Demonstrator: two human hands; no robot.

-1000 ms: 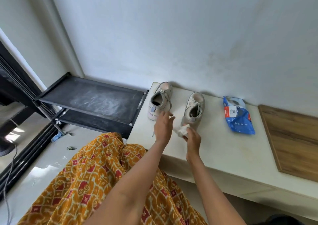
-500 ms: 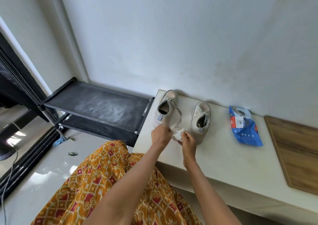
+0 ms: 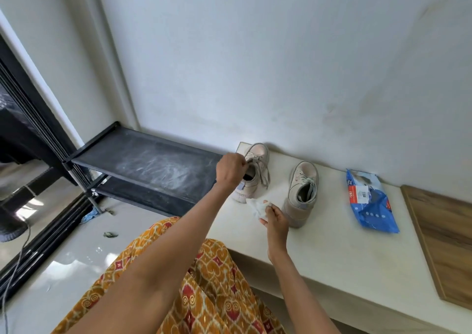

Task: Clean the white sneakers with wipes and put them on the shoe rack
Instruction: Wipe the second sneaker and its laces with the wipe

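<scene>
Two white sneakers stand on a pale ledge (image 3: 332,246) with their toes toward the wall. My left hand (image 3: 229,170) grips the left sneaker (image 3: 258,165) at the near side of its opening, by the tongue and laces. The right sneaker (image 3: 301,193) stands untouched a little to the right. Between the two shoes, just in front of them, my right hand (image 3: 274,217) pinches a crumpled white wipe (image 3: 256,207). A black shoe rack (image 3: 145,165) with a dusty top shelf stands to the left of the ledge.
A blue wipes pack (image 3: 370,200) lies right of the shoes. A wooden board (image 3: 444,239) covers the ledge's right end. The white wall rises directly behind the shoes. My patterned orange skirt (image 3: 204,290) fills the foreground. Scraps and a cable lie on the glossy floor at left.
My left hand moved from the wipe up to the left sneaker's opening and gripped it. My right hand kept the wipe and stayed low between the shoes. The camera tilted up slightly.
</scene>
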